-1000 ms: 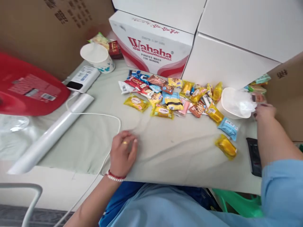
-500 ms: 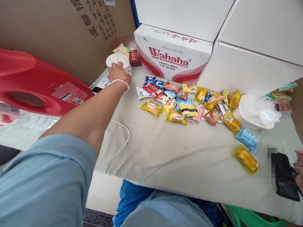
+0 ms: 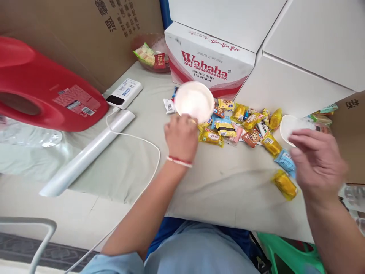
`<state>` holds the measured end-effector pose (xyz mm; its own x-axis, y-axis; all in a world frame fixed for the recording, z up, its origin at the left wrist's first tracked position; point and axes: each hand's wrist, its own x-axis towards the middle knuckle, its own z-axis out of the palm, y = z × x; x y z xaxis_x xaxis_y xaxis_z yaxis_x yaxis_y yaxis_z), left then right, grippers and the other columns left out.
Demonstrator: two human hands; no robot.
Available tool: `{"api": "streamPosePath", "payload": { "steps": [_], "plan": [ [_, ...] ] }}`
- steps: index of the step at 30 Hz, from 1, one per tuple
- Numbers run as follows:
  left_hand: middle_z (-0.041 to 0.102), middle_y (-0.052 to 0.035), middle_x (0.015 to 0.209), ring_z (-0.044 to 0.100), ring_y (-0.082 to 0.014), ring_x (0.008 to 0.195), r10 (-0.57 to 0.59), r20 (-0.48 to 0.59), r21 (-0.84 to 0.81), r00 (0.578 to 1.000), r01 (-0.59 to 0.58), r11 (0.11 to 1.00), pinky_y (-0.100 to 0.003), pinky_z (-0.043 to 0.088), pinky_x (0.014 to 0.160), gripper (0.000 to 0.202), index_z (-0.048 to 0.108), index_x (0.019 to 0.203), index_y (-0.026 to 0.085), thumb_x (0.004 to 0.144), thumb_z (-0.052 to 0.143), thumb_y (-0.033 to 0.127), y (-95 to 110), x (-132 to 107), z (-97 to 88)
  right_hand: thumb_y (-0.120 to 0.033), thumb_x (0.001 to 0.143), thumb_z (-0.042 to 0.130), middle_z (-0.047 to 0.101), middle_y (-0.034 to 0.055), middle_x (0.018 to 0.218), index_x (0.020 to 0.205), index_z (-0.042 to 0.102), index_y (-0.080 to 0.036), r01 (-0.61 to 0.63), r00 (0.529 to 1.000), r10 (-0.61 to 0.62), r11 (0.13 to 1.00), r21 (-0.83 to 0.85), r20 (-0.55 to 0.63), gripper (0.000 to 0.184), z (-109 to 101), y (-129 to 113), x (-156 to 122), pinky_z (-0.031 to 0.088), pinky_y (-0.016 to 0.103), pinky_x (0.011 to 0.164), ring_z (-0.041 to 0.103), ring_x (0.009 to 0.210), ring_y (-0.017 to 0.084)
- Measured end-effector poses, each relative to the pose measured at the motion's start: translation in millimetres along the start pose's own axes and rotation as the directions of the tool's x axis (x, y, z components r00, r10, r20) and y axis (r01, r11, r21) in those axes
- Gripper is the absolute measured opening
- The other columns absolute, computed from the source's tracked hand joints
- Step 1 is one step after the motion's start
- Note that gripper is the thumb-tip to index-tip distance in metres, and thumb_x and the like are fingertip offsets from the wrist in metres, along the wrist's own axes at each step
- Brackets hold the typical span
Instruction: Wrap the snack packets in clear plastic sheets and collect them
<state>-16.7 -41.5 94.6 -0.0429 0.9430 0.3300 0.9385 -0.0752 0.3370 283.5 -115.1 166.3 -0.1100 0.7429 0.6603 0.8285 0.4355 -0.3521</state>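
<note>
My left hand [image 3: 181, 136], with a beaded bracelet at the wrist, grips the rim of a white paper bowl [image 3: 195, 99]. The bowl is held over the left part of a heap of wrapped snacks [image 3: 225, 128] and hides some of them. On the right, my right hand [image 3: 319, 163] is raised and blurred, its thumb apart from the loosely bent fingers, and I see nothing in it. It is nearest a white tub [image 3: 288, 127], which it partly covers. A blue packet [image 3: 284, 160] and a yellow packet [image 3: 285, 185] lie just left of this hand.
Behind the snacks stands a Wahaha water carton [image 3: 211, 62]. A pinkish clear bowl [image 3: 162, 68] with packets sits at the back left. Further left are a white power bank [image 3: 125, 93] with a cable [image 3: 154, 144], a white roll [image 3: 88, 154] and a red jug [image 3: 54, 95].
My left hand has carried the paper bowl from the back left to above the snack heap. My right hand has come up from the right edge towards the white tub.
</note>
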Motion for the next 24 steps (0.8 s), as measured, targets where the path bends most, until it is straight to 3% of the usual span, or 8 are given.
{"api": "streamPosePath", "payload": {
  "steps": [2, 6, 9, 12, 15, 17, 21, 24],
  "plan": [
    [0.074, -0.0113, 0.113, 0.059, -0.0306, 0.112, 0.188, 0.020, -0.017, 0.982, -0.188, 0.982, -0.047, 0.047, 0.085, 0.024, 0.072, 0.104, 0.025, 0.102, 0.049, 0.019, 19.0, -47.6, 3.1, -0.022, 0.095, 0.066, 0.070, 0.0064, 0.132, 0.123, 0.073, -0.033, 0.140, 0.963, -0.167, 0.980, 0.139, 0.210, 0.031, 28.0, -25.2, 21.9, 0.054, 0.048, 0.108, 0.068, 0.121, 0.028],
    [0.074, -0.0100, 0.123, 0.062, -0.0304, 0.117, 0.444, -0.007, -0.078, 0.896, -0.443, 0.893, -0.051, 0.051, 0.094, 0.023, 0.071, 0.107, 0.025, 0.096, 0.055, 0.011, 18.3, -109.3, 12.1, -0.017, 0.094, 0.062, 0.073, 0.0134, 0.121, 0.120, 0.071, -0.019, 0.192, 0.627, -0.134, 0.981, 0.014, 0.767, 0.028, 82.0, -58.2, 42.2, 0.055, 0.041, 0.094, 0.071, 0.109, 0.030],
    [0.073, -0.0119, 0.127, 0.065, -0.0291, 0.115, 0.482, -0.004, -0.184, 0.876, -0.475, 0.861, -0.048, 0.056, 0.093, 0.032, 0.067, 0.118, 0.024, 0.096, 0.051, 0.007, 1.7, -124.4, 16.3, -0.012, 0.088, 0.065, 0.074, 0.0197, 0.114, 0.126, 0.066, -0.009, 0.225, 0.411, 0.037, 0.964, -0.140, 0.911, 0.038, 117.7, -63.5, 38.2, 0.053, 0.034, 0.080, 0.073, 0.097, 0.030],
    [0.069, -0.0144, 0.135, 0.067, -0.0260, 0.118, 0.438, -0.016, -0.330, 0.899, -0.418, 0.846, -0.044, 0.059, 0.097, 0.045, 0.056, 0.136, 0.022, 0.095, 0.048, 0.004, -12.4, -125.7, 18.7, -0.012, 0.086, 0.067, 0.074, 0.0219, 0.112, 0.125, 0.066, -0.006, 0.206, 0.336, 0.088, 0.965, -0.165, 0.938, 0.040, 136.7, -64.9, 30.4, 0.051, 0.033, 0.077, 0.072, 0.097, 0.031],
    [0.068, -0.0149, 0.132, 0.067, -0.0250, 0.120, 0.346, -0.074, -0.417, 0.935, -0.344, 0.841, -0.042, 0.058, 0.101, 0.052, 0.047, 0.143, 0.020, 0.093, 0.052, 0.006, -19.9, -123.8, 19.5, -0.016, 0.086, 0.067, 0.074, 0.0177, 0.111, 0.120, 0.069, -0.011, 0.113, 0.338, 0.053, 0.989, -0.096, 0.940, 0.035, 136.9, -67.1, 24.3, 0.050, 0.033, 0.079, 0.071, 0.097, 0.030],
    [0.070, -0.0122, 0.122, 0.071, -0.0229, 0.107, 0.289, -0.097, -0.456, 0.952, -0.301, 0.838, -0.039, 0.060, 0.096, 0.053, 0.046, 0.142, 0.019, 0.092, 0.055, 0.007, -22.7, -122.3, 19.6, -0.014, 0.086, 0.063, 0.072, 0.0148, 0.113, 0.122, 0.069, -0.014, 0.045, 0.392, 0.002, 0.999, -0.021, 0.920, 0.037, 129.0, -69.4, 18.8, 0.050, 0.033, 0.083, 0.069, 0.099, 0.028],
    [0.068, -0.0095, 0.119, 0.072, -0.0203, 0.094, 0.262, -0.104, -0.506, 0.959, -0.278, 0.817, -0.037, 0.060, 0.091, 0.055, 0.043, 0.145, 0.021, 0.093, 0.057, 0.011, -27.9, -118.6, 21.5, -0.012, 0.085, 0.057, 0.070, 0.0126, 0.117, 0.130, 0.065, -0.017, -0.115, 0.640, -0.035, 0.983, 0.141, 0.767, 0.046, 99.1, -72.3, -3.2, 0.052, 0.034, 0.085, 0.067, 0.100, 0.024],
    [0.065, -0.0083, 0.120, 0.071, -0.0201, 0.094, 0.279, -0.084, -0.517, 0.957, -0.281, 0.808, -0.037, 0.060, 0.090, 0.052, 0.047, 0.144, 0.025, 0.094, 0.057, 0.015, -31.0, -116.3, 24.9, -0.022, 0.088, 0.061, 0.071, 0.0069, 0.111, 0.129, 0.062, -0.023, -0.338, 0.789, 0.103, 0.895, 0.289, 0.605, 0.041, 64.3, -58.3, -18.7, 0.052, 0.029, 0.065, 0.066, 0.076, 0.017]
  ]
}}
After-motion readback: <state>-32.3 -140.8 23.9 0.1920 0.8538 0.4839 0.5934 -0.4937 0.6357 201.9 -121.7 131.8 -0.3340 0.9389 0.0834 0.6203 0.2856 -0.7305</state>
